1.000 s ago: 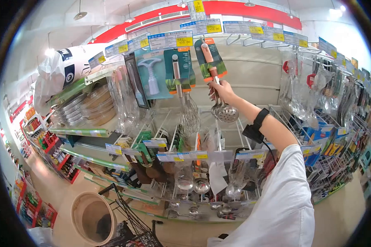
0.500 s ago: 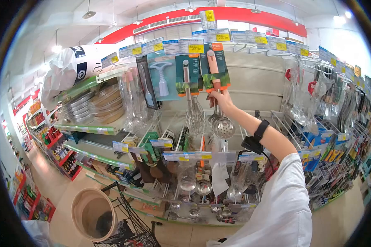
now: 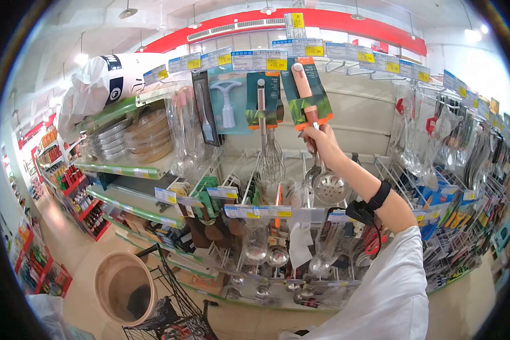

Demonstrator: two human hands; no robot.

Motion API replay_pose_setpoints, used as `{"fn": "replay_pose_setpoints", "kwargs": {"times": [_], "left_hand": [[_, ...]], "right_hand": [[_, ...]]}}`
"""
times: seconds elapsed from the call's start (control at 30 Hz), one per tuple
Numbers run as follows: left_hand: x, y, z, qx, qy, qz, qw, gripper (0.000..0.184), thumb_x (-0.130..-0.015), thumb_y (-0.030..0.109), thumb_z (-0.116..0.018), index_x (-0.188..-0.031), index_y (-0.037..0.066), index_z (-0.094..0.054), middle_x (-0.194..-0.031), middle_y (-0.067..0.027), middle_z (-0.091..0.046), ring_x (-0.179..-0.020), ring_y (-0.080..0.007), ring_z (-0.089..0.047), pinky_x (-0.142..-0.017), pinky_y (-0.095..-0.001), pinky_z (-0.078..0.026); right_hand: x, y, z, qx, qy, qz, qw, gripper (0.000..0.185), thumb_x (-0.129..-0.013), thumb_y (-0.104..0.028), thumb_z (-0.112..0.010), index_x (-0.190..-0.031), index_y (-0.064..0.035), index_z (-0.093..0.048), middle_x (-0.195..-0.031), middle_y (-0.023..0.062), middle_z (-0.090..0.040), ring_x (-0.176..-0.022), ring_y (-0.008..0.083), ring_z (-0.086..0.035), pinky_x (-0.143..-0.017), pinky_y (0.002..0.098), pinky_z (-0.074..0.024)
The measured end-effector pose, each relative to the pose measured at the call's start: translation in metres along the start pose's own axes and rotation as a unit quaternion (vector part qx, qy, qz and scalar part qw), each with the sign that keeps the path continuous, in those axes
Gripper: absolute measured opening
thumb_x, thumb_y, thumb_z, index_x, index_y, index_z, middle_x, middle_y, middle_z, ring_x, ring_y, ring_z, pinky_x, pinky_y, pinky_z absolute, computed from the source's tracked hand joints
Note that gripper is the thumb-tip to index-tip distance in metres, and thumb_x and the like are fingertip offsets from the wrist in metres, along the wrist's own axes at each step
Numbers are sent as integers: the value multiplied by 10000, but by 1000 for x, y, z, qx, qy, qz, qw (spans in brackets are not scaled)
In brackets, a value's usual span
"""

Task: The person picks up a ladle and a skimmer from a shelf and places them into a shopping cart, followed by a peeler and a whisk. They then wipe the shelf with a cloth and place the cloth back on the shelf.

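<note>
My right hand (image 3: pixel 323 143) is closed around the handle of a metal skimmer (image 3: pixel 330 188) with a round perforated head. The skimmer hangs tilted from the rack, its pink-topped handle on a green and orange card (image 3: pixel 293 106). Behind it, partly hidden by my fingers, shows the edge of another metal utensil (image 3: pixel 311 174). A whisk (image 3: pixel 273 160) on a similar card hangs just left of my hand. Further left is a packaged white brush-like tool (image 3: pixel 226 105). My left hand is out of view.
Price tags (image 3: pixel 259 60) line the rack above. Stacked round pans (image 3: pixel 113 141) sit on the left shelf. Bagged utensils (image 3: pixel 416 141) hang at right, and ladles (image 3: pixel 277 256) hang below. A black wire cart (image 3: pixel 178 306) and a beige bucket (image 3: pixel 99 283) stand at lower left.
My right hand has shifted slightly right with the skimmer. The skimmer and its card, upright before, now lean, with the head swung to the right.
</note>
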State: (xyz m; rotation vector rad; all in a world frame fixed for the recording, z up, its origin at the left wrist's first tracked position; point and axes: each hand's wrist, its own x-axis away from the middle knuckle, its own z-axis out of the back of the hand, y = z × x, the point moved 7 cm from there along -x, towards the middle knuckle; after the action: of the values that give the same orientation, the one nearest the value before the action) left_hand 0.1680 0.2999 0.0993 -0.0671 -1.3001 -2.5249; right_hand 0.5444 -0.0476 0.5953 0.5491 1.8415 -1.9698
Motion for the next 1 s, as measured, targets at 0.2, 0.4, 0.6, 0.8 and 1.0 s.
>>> {"fn": "replay_pose_setpoints", "kwargs": {"times": [0.2,0.4,0.6,0.8,1.0], "left_hand": [[20,66,14,-170,10,-175,970,408,-852,244,-454,-1220,80,-386,-1076,-181,-510,-962,-276,-512,-784,-327,-403],[21,69,25,20,-39,90,995,432,-860,299,-422,-1202,37,-391,-1183,-182,-450,-1098,-318,-417,-870,-337,-347],[31,12,9,33,-37,122,991,412,-847,178,-443,-1218,24,-347,-931,-138,-566,-831,-192,-538,-733,-311,-429],[81,21,33,48,75,130,988,415,-794,272,-464,-1099,-6,-417,-912,-265,-535,-859,-382,-527,-715,-416,-424],[170,-6,46,61,140,218,964,470,-790,249,-486,-1157,-23,-376,-1014,-256,-513,-906,-379,-513,-775,-407,-414]], "right_hand": [[21,-11,-21,-174,-132,-11,976,92,-657,-80,-507,-704,-22,-453,-534,38,-410,-390,115,-378,-407,264,-324],[65,4,-32,-209,-163,-149,953,116,-708,-136,-421,-771,-40,-436,-538,20,-391,-368,111,-329,-409,265,-320],[135,31,-52,-248,-208,-203,924,246,-703,-158,-421,-915,-32,-413,-600,39,-410,-404,151,-370,-447,290,-356],[224,78,-148,-157,-441,-179,865,265,-658,-86,-502,-908,0,-483,-699,67,-508,-451,123,-424,-399,241,-349],[321,90,-257,-78,-592,-217,772,187,-696,-46,-472,-871,6,-517,-706,39,-529,-453,65,-401,-379,197,-309]]}}
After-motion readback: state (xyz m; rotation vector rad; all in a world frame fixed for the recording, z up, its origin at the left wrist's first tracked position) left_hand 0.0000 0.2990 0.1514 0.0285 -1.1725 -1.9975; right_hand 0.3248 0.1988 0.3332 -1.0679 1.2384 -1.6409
